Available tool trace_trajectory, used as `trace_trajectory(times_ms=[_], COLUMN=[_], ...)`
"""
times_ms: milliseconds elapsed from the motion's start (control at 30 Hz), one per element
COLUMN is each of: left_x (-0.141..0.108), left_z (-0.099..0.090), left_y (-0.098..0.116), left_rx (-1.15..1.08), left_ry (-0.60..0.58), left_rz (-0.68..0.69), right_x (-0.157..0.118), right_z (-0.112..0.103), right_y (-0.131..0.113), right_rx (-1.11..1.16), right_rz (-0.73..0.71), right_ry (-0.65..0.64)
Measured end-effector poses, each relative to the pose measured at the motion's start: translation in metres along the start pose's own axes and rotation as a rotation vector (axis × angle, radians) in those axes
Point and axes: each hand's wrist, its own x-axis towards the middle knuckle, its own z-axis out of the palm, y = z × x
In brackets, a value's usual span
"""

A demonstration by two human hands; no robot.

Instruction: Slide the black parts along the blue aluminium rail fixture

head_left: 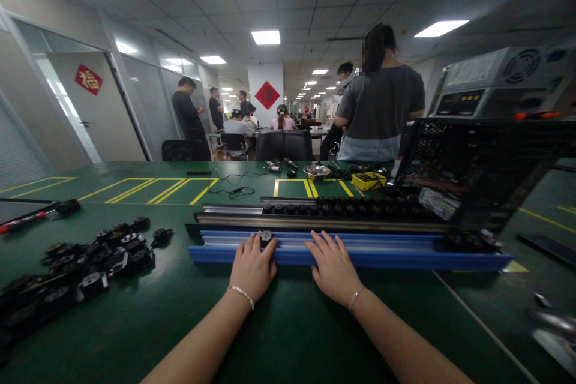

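Observation:
A long blue channel rail [382,259] lies crosswise on the green table in front of me. My left hand [252,263] is at its left part, with thumb and forefinger closed round a small black socket module [267,236] that has a pale face. The module sits in or just over the channel; the fingers partly hide it. To the right, my right hand [335,267] rests on the rail with fingers spread, holding nothing. More black modules [470,241] sit in the rail's right end.
Loose black modules [92,282] are heaped at left, near a red-handled screwdriver [27,223]. Behind the blue rail lie dark rails [324,223], one lined with modules. Farther back are a metal bowl [316,171] and yellow tray [368,180]. An open computer case [499,162] stands at right.

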Motion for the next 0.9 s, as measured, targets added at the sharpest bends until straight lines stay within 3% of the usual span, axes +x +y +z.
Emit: trace_trajectory(times_ms=[600,900], left_x=[-0.0009,-0.0003], left_z=[-0.0022,-0.0063], left_y=[-0.0059,-0.0076], left_rx=[0.025,0.034], left_ry=[-0.011,-0.084], left_rz=[-0.040,-0.106], right_x=[-0.0003,-0.0002], right_z=[-0.0030,-0.0053], right_y=[-0.0004,-0.0006], right_rx=[0.011,0.008], right_rz=[-0.001,0.008], right_ry=[-0.029,-0.045])
